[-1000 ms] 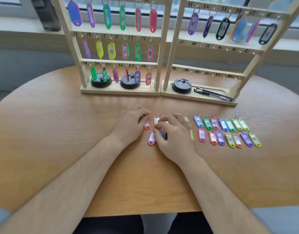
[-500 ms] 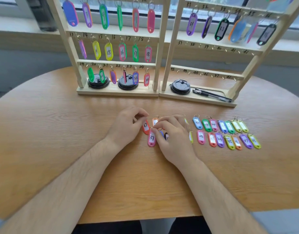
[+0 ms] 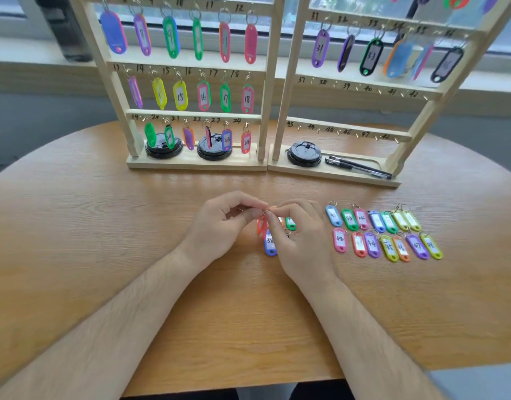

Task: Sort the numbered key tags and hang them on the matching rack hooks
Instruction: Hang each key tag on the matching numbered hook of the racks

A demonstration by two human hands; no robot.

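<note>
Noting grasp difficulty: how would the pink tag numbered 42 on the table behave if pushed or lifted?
The pink tag 42 is a small flat plastic shell, so probably light and stiff. Lying flat on the table, it should slide, not roll. Its thinness may make pinching fiddly.

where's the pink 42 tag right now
In the head view the pink 42 tag lies on the table at the left end of the nearer row of loose tags, just right of the right hand.
</note>
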